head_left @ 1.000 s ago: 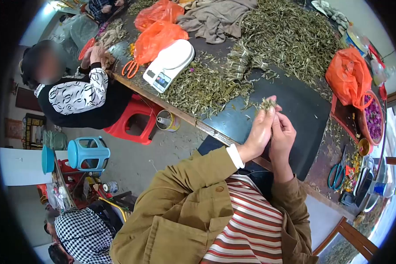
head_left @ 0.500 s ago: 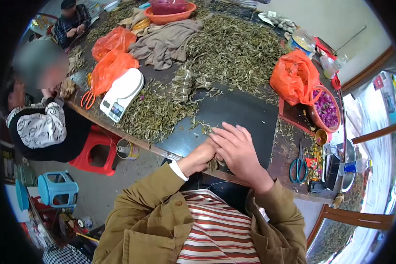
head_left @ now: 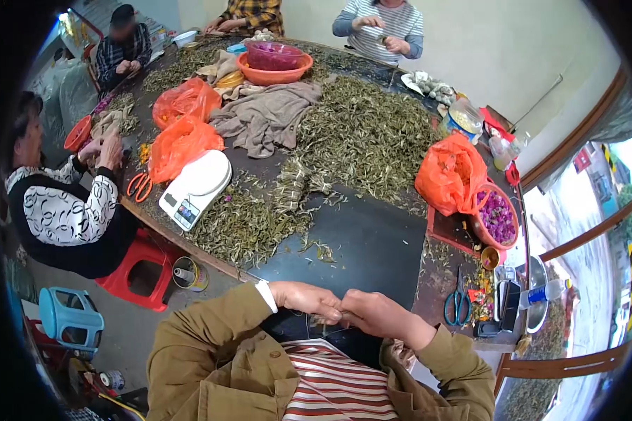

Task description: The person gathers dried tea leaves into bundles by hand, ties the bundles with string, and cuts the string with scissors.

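Note:
My left hand (head_left: 304, 297) and my right hand (head_left: 380, 313) meet at the near edge of the table, fingers closed and fingertips touching. A small tuft of dried leaves (head_left: 320, 324) shows just below them, mostly hidden by my fingers. What my right fingers pinch is too small to make out. Beyond my hands lies a dark smooth board (head_left: 361, 242). At its far left edge stand tied leaf bundles (head_left: 290, 186), beside a loose pile of dried leaves (head_left: 249, 228).
A white digital scale (head_left: 198, 188), orange bags (head_left: 187, 147) and orange scissors (head_left: 140, 186) lie left. A large leaf heap (head_left: 369, 133) covers the back. At right are a basket of purple flowers (head_left: 497, 216) and dark scissors (head_left: 458, 303). A person (head_left: 70, 203) sits at left; others work behind.
My hands have drawn down toward my body, and my right hand's outstretched fingers have closed. The view has tilted up, bringing people at the far side into sight.

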{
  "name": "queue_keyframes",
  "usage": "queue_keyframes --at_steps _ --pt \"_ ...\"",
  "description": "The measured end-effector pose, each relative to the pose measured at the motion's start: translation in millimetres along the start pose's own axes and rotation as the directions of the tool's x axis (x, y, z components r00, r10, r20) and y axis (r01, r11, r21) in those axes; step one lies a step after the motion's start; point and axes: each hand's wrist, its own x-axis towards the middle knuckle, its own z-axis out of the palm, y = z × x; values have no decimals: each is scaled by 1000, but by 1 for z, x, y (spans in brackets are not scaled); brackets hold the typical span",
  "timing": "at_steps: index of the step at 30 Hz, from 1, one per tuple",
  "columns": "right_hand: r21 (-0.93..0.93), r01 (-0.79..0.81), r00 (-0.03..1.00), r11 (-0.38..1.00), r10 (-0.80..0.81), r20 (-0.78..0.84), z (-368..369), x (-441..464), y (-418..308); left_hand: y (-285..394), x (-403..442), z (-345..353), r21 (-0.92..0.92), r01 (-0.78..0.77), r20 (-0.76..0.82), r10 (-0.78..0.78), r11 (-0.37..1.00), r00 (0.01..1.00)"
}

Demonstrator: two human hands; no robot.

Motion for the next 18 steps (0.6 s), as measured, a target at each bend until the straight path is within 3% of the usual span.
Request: queue_keyframes --at_steps 1,2,6,7,8,9,10,11,12,13,15,16,18 --pt "-51 29 998 998 -26 56 0 3 4 4 -5 1 114 122 -19 -120 986 993" --pt "-57 38 997 998 -34 71 -2 7 8 5 -10 3 111 111 -33 -108 988 994" --pt "73 133 981 988 -121 -152 -1 17 32 -2 -30 15 56 -118 -329 130 991 936" --pt "181 -69 977 981 103 -186 -5 19 39 -11 -30 18 -27 -243 -450 205 970 869" --pt "46 -74 926 996 86 -367 0 24 58 -24 -30 25 -105 -372 -579 248 922 777" --pt "-3 -138 857 990 118 -502 10 32 80 -26 -35 30 -158 -359 -668 168 920 725" --pt "-44 -213 772 976 141 -619 24 39 102 -36 -37 32 -143 -442 -739 201 886 643" --pt "-103 -284 771 953 163 -616 34 53 111 -47 -36 36 -114 -518 -805 226 848 548" --pt "-333 -320 786 887 53 -615 48 69 111 -48 -36 42 -170 -574 -836 191 801 514" --pt "-428 -355 814 831 49 -578 60 89 99 -45 -37 47 -202 -629 -862 168 751 478" --pt "-381 -287 870 879 73 -488 79 121 87 -45 -38 53 -176 -595 -893 128 784 432" --pt "-449 -182 906 875 -28 -423 91 136 89 -43 -39 56 -148 -553 -908 109 820 404" --pt "-296 -42 917 954 -81 -391 112 174 73 -31 -46 57 -156 -583 -908 116 797 402"
